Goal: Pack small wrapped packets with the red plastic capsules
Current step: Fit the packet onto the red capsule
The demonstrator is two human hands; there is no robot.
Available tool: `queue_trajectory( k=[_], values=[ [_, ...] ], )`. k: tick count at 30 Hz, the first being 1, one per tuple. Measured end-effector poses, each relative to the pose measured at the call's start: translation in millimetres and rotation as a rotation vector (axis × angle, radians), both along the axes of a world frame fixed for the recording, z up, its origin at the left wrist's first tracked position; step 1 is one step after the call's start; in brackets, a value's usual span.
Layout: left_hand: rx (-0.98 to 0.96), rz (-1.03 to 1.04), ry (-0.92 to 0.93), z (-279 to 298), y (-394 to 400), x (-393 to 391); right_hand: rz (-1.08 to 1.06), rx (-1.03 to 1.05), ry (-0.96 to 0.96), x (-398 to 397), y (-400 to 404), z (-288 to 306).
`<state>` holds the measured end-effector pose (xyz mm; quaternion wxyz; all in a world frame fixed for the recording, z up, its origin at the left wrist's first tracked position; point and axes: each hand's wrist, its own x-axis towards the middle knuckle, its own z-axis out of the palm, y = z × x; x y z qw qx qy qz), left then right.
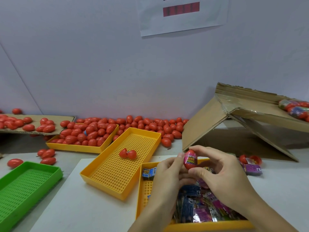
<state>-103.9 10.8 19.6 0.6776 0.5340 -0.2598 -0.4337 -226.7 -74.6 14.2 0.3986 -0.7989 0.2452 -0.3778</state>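
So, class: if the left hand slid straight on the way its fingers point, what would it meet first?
The left hand points right, so first the red capsule it already pinches, then the right hand; depth is hard to judge.

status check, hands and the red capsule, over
Left hand and right hand both pinch one red plastic egg capsule with a pink printed packet on it. Held above the yellow tray of wrapped packets. Nothing in the way.

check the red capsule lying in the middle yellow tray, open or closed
Open: the red capsule lies in the yellow tray with its two halves splayed apart, side by side.
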Motion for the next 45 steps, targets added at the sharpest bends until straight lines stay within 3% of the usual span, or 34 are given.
queue_trajectory(
  k=[5,7,11,15,26,33,36,39,41,45],
  values=[
    [-0.031,0.018,-0.228,0,1,3,-0.036,-0.146,0.063,3,4,1],
    [-0.021,0.016,-0.188,0,2,3,-0.033,-0.126,0.057,4,4,0],
    [-0.063,0.001,0.07,2,2,3,-0.004,-0.041,0.02,5,4,-3],
    [-0.119,0.0,0.171,3,2,3,0.055,0.054,-0.061,8,5,-1],
    [-0.108,-0.008,0.165,-2,1,8,0.009,-0.033,-0.03,9,8,-3],
    [0.02,0.177,0.074,13,-5,28,0.0,0.105,-0.095,8,4,-5],
    [0.146,0.119,-0.137,44,-39,32,-0.022,0.102,-0.074,10,0,-9],
    [0.145,0.05,-0.268,88,-94,19,-0.036,0.107,-0.029,10,-3,-14],
    [0.118,-0.05,-0.264,113,-125,2,-0.037,0.113,-0.016,10,-4,-16],
    [-0.043,-0.237,-0.027,128,-149,-23,-0.037,0.081,0.0,11,-5,-19]
  ],
)
